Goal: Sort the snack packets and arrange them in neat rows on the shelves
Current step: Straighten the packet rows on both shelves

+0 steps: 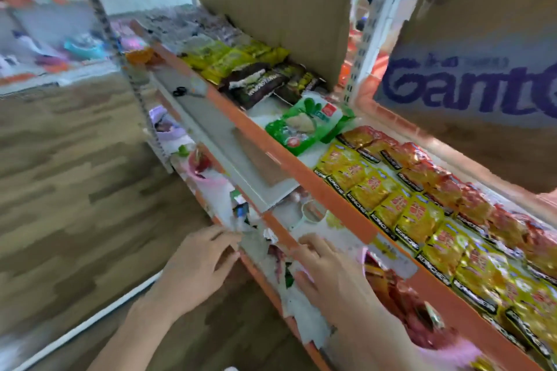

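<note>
On the upper shelf with its orange edge [304, 166] lie rows of yellow packets [401, 208] and red packets [446, 184], a green packet [301, 126], dark brown packets [259, 84] and yellow-green packets [223, 60] further back. My left hand [196, 268] reaches to the front edge of the lower shelf [256, 277], fingers extended toward a blurred packet there. My right hand [328, 277] rests with spread fingers on white and red packets [304, 319] lying on that lower shelf. The frame is blurred, so whether either hand grips anything is unclear.
A large cardboard box with blue lettering [470, 81] stands at the right on the upper shelf. A cardboard panel [277, 3] rises behind the packets. Scissors [180, 91] lie on a grey ledge. Wood-pattern floor [75, 175] extends to the left, with another shelf beyond.
</note>
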### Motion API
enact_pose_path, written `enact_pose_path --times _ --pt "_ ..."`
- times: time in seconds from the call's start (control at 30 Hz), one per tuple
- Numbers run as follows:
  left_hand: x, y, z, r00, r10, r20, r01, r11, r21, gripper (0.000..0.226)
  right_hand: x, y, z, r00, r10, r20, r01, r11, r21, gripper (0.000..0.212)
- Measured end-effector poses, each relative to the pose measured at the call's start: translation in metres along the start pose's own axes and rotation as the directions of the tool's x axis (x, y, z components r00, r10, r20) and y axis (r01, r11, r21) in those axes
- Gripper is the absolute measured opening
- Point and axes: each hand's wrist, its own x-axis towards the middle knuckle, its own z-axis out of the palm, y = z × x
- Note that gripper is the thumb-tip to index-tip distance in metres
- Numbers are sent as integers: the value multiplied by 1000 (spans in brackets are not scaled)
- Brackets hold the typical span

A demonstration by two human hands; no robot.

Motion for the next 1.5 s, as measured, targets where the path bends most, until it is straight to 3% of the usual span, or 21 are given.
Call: enact_pose_path --times 0.17,0.3,0.47,0.67,0.83,0.9,1.07,1.2,1.33,1.5 --pt "-25 -84 -44 983 -164 -87 168 985 41 14 82 -68 30 983 -162 85 160 987 27 34" --pt "-18 -135 -62 960 -273 -64 274 962 1 27 148 -98 35 955 -247 165 246 969 27 34" --pt "24 -190 -69 951 -304 -61 306 952 24 24 243 -100 53 965 -251 74 250 968 21 33" --pt "129 -284 -127 955 -296 -37 298 948 113 30 375 -115 63 962 -264 73 260 964 62 26" --pt "214 -343 -183 959 -240 -153 258 960 112 30 473 -139 49 951 -309 -15 309 950 42 30" --pt "231 -365 -185 956 -237 -171 251 966 62 29 505 -145 50 962 -271 -21 272 962 23 24" --pt "260 -424 -167 963 -261 -64 257 964 -62 30 579 -152 55 972 -222 -75 217 974 -66 22" --pt "323 -499 -183 990 -141 1 141 989 -45 29 642 -152 73 992 -76 -103 64 991 -114 24" --pt "395 -578 -239 997 -63 -45 63 998 2 29 703 -185 88 990 59 -129 -66 996 -55 23" --pt "461 -637 -274 1000 -10 -20 9 997 -77 23 769 -232 96 982 116 -151 -96 986 134 30"
